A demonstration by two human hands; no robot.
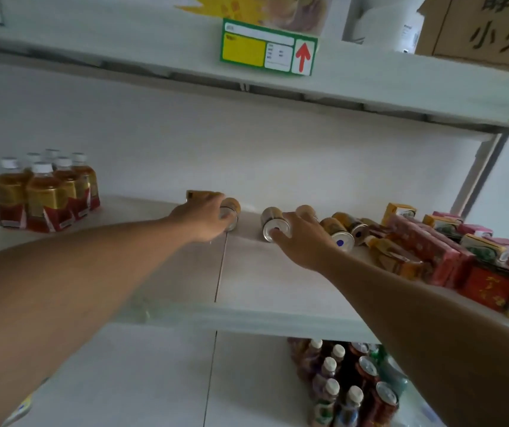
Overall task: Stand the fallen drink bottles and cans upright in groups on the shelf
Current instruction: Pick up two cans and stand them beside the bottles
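On the white shelf [247, 282], the left hand [202, 218] has its grip around a fallen can [231, 211]; the right hand [304, 238] grasps another fallen can [273, 223] (bottles [45, 192] stand grouped far left)

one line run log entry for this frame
left hand: on fallen can | right hand: on fallen can | bottles: upright

Both hands [203, 218] on fallen cans [273, 224]
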